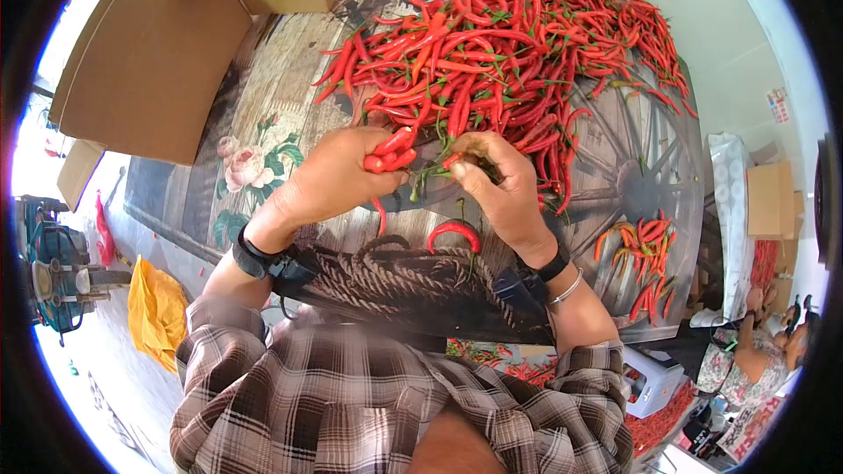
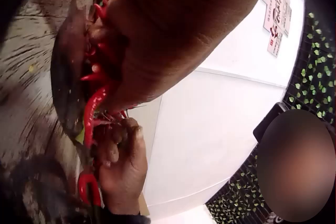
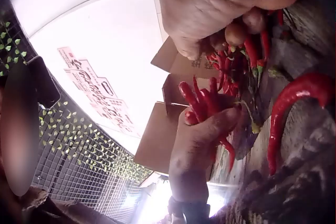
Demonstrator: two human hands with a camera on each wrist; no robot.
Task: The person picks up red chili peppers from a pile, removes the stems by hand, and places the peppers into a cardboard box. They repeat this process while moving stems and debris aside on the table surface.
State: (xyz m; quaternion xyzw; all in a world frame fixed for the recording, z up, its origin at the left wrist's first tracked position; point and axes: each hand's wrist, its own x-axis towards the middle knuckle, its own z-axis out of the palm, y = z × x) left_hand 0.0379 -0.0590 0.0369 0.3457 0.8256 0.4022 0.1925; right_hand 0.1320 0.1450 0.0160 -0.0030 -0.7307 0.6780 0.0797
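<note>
Several red chili peppers (image 1: pixel 392 156) are bunched in my left hand (image 1: pixel 327 177), whose fingers curl round them; the right wrist view shows their tips poking up from the fist (image 3: pixel 197 102). Close beside it, my right hand (image 1: pixel 509 191) pinches a red chili pepper between thumb and fingers, mostly hidden by them. Green stems (image 1: pixel 428 177) stick out between the two hands. A large heap of red chilies (image 1: pixel 492 53) lies just beyond. On the table below the hands rests one curved red chili (image 1: pixel 457 230) with a green stem.
A smaller group of red and orange chilies (image 1: pixel 645 250) lies at the right of the patterned table (image 1: pixel 281 61). Open cardboard boxes (image 1: pixel 149 61) stand at the left. A yellow bag (image 1: pixel 156 312) is on the floor; a seated person (image 1: pixel 746 355) is at the right.
</note>
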